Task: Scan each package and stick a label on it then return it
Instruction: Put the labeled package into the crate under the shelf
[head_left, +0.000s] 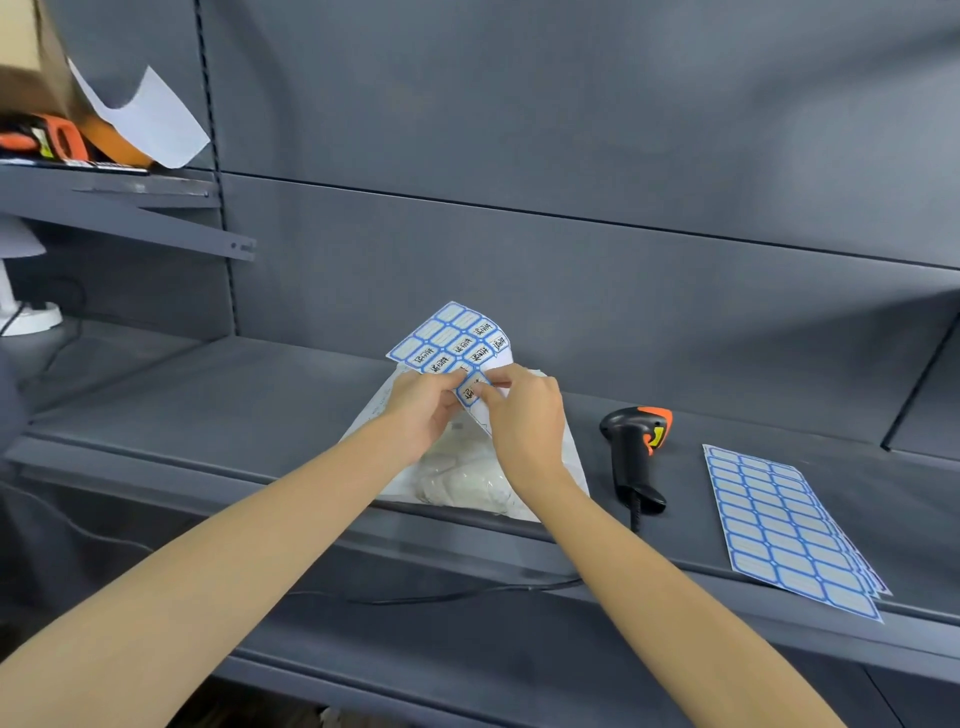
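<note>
1. The left hand (423, 410) pinches the lower edge of a label sheet (453, 345), held above a white package (467, 478) lying on the grey shelf (260, 405).
2. The right hand (524, 415), its grip pinching, holds a label (470, 388) at the sheet's corner.
3. At 3 o'clock from the package lies a barcode scanner (636, 452); further that way, a stack of blank label sheets (789, 530).

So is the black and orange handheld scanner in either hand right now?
No, the black and orange handheld scanner lies on the grey shelf.
</note>
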